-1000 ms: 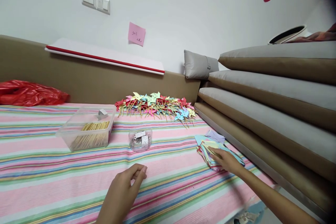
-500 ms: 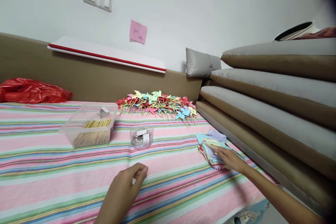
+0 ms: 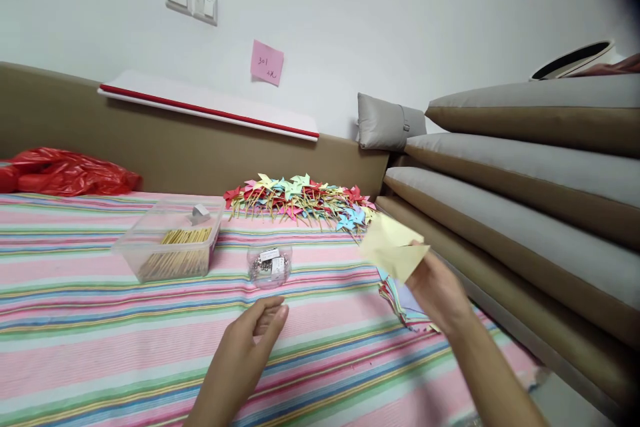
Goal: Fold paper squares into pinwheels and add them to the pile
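Observation:
My right hand [image 3: 439, 293] grips a pale yellow paper sheet [image 3: 393, 245] with a slit in its edge, raised above the striped cloth. Below it lies a pile of coloured paper sheets [image 3: 400, 303], partly covered by the hand and the yellow sheet. Over the cloth at centre, my left hand [image 3: 247, 340] is empty, its fingers loosely bent and the thumb apart from them. Just beyond it sits a clear round container [image 3: 270, 265] with small metal pieces and white labels inside. Farther left, a clear plastic box [image 3: 167, 243] holds many thin wooden sticks [image 3: 177, 260].
Many paper pinwheels [image 3: 300, 200] on sticks are heaped at the back. A red plastic bag [image 3: 70, 172] lies at the back left. Stacked grey-brown cushions [image 3: 525, 207] rise along the right side. The striped cloth [image 3: 125, 347] covers the surface.
My right hand has lifted the yellow paper sheet off the pile and brought it up and toward the middle. My left hand has opened slightly and shifted a little.

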A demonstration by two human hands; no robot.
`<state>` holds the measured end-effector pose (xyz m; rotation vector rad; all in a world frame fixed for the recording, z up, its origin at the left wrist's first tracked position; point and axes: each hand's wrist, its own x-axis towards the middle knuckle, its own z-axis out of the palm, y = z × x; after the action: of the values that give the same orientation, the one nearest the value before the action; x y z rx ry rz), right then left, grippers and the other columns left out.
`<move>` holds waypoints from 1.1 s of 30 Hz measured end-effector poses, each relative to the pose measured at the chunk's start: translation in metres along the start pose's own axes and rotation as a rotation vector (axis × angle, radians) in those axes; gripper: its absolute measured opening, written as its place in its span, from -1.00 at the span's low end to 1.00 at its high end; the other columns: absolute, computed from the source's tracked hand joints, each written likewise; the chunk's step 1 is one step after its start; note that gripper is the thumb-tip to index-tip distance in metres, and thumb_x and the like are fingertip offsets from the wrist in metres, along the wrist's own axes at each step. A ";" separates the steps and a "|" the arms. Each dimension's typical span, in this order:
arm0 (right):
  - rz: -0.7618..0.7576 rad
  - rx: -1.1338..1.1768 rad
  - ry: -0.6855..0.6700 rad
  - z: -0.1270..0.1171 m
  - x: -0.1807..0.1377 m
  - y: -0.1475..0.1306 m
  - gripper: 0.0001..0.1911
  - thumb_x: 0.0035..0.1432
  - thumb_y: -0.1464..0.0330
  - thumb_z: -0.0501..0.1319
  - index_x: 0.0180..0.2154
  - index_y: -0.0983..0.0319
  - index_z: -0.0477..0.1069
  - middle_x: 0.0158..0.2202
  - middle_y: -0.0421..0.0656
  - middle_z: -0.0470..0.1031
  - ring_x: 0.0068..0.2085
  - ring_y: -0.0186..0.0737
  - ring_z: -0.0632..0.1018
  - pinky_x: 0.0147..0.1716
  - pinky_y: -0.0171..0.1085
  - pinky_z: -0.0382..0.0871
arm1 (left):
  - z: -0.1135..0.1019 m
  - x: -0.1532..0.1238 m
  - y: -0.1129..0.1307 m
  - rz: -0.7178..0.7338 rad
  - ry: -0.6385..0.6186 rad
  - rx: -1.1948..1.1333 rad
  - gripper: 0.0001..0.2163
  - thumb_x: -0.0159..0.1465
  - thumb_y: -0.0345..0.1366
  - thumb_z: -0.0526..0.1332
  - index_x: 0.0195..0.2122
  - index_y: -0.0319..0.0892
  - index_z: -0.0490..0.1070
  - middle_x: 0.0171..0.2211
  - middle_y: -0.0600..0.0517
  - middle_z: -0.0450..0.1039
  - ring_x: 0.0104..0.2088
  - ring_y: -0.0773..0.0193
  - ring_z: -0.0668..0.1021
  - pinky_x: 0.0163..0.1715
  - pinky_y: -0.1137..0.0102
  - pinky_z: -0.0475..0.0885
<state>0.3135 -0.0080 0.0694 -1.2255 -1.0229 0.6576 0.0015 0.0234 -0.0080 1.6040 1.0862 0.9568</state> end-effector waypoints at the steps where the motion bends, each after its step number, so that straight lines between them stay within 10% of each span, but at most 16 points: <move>1: 0.020 0.051 -0.045 0.025 -0.008 0.002 -0.51 0.11 -0.10 0.21 -0.18 0.14 0.56 -0.15 -0.11 0.65 -0.13 -0.03 0.62 -0.19 -0.15 0.50 | 0.002 0.001 0.000 -0.022 0.027 -0.100 -0.58 0.28 0.09 0.20 0.00 -0.08 0.48 -0.01 -0.09 0.58 0.03 0.00 0.56 0.01 0.25 0.39; 8: 0.439 0.619 -0.527 0.136 -0.055 0.032 -0.72 0.20 0.16 0.30 -0.16 0.19 0.60 -0.20 -0.15 0.66 -0.18 -0.13 0.61 -0.18 -0.26 0.45 | -0.006 0.001 0.008 -0.052 0.042 -0.622 -0.48 0.26 0.13 0.22 0.05 -0.16 0.48 0.02 -0.16 0.59 0.00 -0.01 0.60 -0.05 0.26 0.48; 17: 0.576 0.682 -0.555 0.142 -0.073 0.058 -0.52 0.31 0.01 0.12 0.00 0.21 0.54 -0.17 -0.08 0.64 -0.20 -0.11 0.59 -0.26 -0.25 0.42 | -0.009 -0.006 0.007 -0.163 0.125 -0.566 -0.66 0.10 -0.12 0.46 -0.17 -0.19 0.58 -0.17 -0.11 0.67 -0.14 0.02 0.65 -0.22 0.34 0.54; 24: 0.375 0.402 -0.375 0.141 -0.066 0.061 -0.51 0.05 0.12 0.43 -0.02 0.22 0.53 -0.21 -0.08 0.59 -0.22 -0.12 0.55 -0.24 -0.24 0.43 | -0.006 -0.005 0.009 -0.208 0.066 -0.519 -0.63 0.13 -0.09 0.43 -0.10 -0.18 0.57 -0.14 -0.11 0.65 -0.19 0.00 0.65 -0.26 0.32 0.54; 33: 0.175 0.111 -0.329 0.143 -0.069 0.063 -0.59 0.16 0.11 0.31 -0.03 0.19 0.51 -0.46 -0.27 0.31 -0.43 -0.32 0.36 -0.45 -0.35 0.28 | 0.001 -0.010 0.013 -0.262 0.030 -0.321 -0.66 0.15 -0.02 0.39 -0.21 -0.19 0.61 -0.35 -0.03 0.63 -0.36 0.16 0.58 -0.40 0.41 0.46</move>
<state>0.1625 0.0116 -0.0079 -1.1394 -1.1395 1.0652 0.0019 0.0114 0.0035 1.1599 1.0711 0.9273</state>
